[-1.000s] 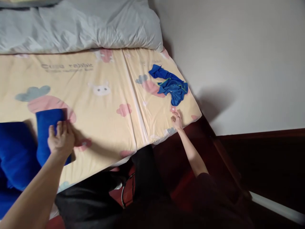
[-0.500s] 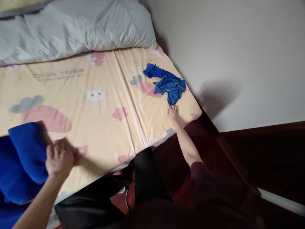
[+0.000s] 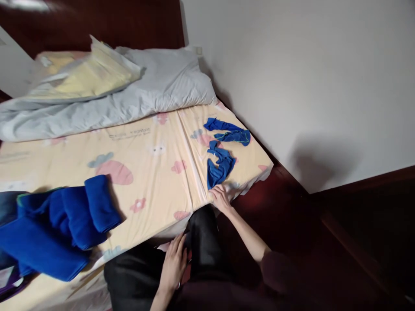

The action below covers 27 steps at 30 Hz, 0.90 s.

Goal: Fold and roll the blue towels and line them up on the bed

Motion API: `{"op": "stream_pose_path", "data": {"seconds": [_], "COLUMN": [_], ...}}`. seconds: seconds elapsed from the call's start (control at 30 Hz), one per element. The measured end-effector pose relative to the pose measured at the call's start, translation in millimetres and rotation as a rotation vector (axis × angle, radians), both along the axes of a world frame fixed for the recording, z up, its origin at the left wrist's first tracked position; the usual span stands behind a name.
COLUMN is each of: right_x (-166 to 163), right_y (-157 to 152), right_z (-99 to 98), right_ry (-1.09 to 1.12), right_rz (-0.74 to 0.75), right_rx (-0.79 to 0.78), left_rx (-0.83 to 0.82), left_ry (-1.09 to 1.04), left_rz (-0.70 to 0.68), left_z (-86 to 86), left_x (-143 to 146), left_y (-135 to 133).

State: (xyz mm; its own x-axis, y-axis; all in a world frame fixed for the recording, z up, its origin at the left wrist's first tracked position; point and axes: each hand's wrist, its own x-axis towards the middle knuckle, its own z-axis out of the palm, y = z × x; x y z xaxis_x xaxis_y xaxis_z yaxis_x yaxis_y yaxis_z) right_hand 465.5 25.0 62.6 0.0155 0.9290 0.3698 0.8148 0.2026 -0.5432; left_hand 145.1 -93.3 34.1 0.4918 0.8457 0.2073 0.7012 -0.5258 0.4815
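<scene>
A small blue cloth (image 3: pixel 223 162) lies crumpled on the bed near its foot edge, and its near corner is pinched in my right hand (image 3: pixel 221 198). Just beyond it rests another blue cloth (image 3: pixel 231 136) with a green edge, stretched out in a narrow strip. My left hand (image 3: pixel 175 261) is over my lap, its fingers extended and apart from any cloth. To the left, a folded stack of thicker blue fabric (image 3: pixel 102 203) sits on top of more blue cloth (image 3: pixel 42 244).
The bed sheet (image 3: pixel 158 181) has carrot and rabbit prints. A grey quilt (image 3: pixel 175 82) with a yellow pillow (image 3: pixel 100 71) lies across the far end, before a dark headboard (image 3: pixel 129 21). A white wall (image 3: pixel 311 86) stands on the right. Something purple (image 3: pixel 19 283) is at the lower left.
My right hand has drawn one blue cloth towards me, apart from the green-edged one. My left hand has left the blue stack and come to my lap. The view has tilted up.
</scene>
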Motion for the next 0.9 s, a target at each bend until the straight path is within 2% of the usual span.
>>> {"op": "stream_pose_path", "data": {"seconds": [0.1, 0.2, 0.33, 0.43, 0.57, 0.7, 0.9], "right_x": [-37.5, -74.8, -114.4, -130.0, -129.4, -116.7, -110.1], "right_y": [-36.9, -71.8, -107.6, -123.7, -128.2, -117.1, -93.8], "right_z": [18.2, 32.2, 40.2, 39.0, 32.8, 31.1, 28.4], "right_ry": [0.021, 0.017, 0.064, 0.151, 0.229, 0.162, 0.044], "right_rz": [0.121, 0.271, 0.364, 0.393, 0.414, 0.518, 0.449], "right_rx": [0.047, 0.039, 0.046, 0.054, 0.043, 0.029, -0.009], "left_rx": [-0.022, 0.004, 0.036, -0.026, -0.103, -0.204, -0.248], "left_ry": [-0.104, -0.165, -0.180, -0.150, -0.182, -0.288, -0.425], "left_rz": [-0.001, -0.007, -0.040, -0.114, -0.052, 0.035, 0.114], "left_z": [34.8, 62.7, 72.7, 73.5, 78.8, 89.7, 128.3], "left_x": [26.4, 37.0, 28.0, 12.2, -9.9, -30.1, -50.3], "left_y": [-6.2, 3.2, 22.9, 26.8, 9.6, -17.3, -45.3]}}
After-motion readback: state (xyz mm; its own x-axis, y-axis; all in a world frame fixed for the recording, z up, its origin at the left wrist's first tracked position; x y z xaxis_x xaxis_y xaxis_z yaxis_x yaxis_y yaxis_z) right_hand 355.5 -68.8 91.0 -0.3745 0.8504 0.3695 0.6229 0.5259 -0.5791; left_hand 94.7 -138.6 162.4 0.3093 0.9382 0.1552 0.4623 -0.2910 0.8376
